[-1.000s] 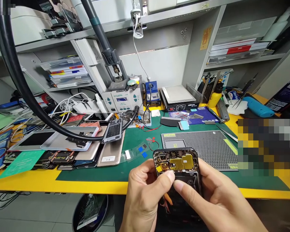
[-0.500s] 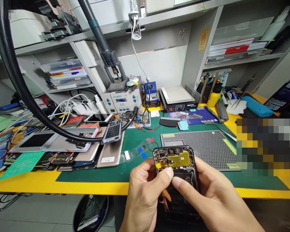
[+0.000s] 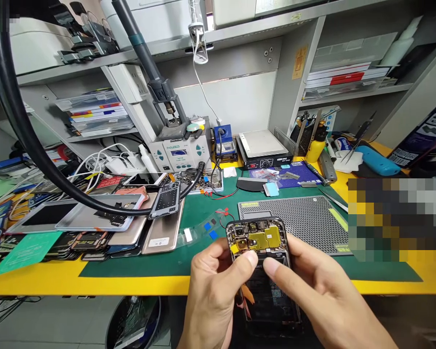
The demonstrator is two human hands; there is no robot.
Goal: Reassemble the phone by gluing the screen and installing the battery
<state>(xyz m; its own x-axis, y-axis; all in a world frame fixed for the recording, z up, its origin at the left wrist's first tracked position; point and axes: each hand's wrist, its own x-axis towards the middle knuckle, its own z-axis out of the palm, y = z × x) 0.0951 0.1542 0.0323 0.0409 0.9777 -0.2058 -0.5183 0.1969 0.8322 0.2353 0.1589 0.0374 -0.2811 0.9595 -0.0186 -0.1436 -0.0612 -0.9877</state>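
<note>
An opened smartphone (image 3: 272, 291) is held upright between both hands, its inside facing me. Gold shielding (image 3: 263, 238) and camera parts show at its top, and a black battery (image 3: 269, 276) fills the middle. My left hand (image 3: 214, 286) wraps the left edge, with its thumb pressed just below the camera area. My right hand (image 3: 312, 286) grips the right edge, its thumb over the top of the battery. An orange flex strip (image 3: 247, 294) sticks out by the left edge. The fingers behind the phone are hidden.
A grey perforated mat (image 3: 294, 220) lies on the green work mat (image 3: 203, 264) behind the phone. Stacked phones (image 3: 163, 232) and a black hose (image 3: 58, 179) occupy the left. A hot air station (image 3: 179, 152) and a heating plate (image 3: 265, 150) stand at the back. A bin (image 3: 134, 320) sits below.
My right thumb has moved slightly right, away from the left thumb, uncovering more of the battery top. Both hands still hold the phone. The whole view has shifted a little.
</note>
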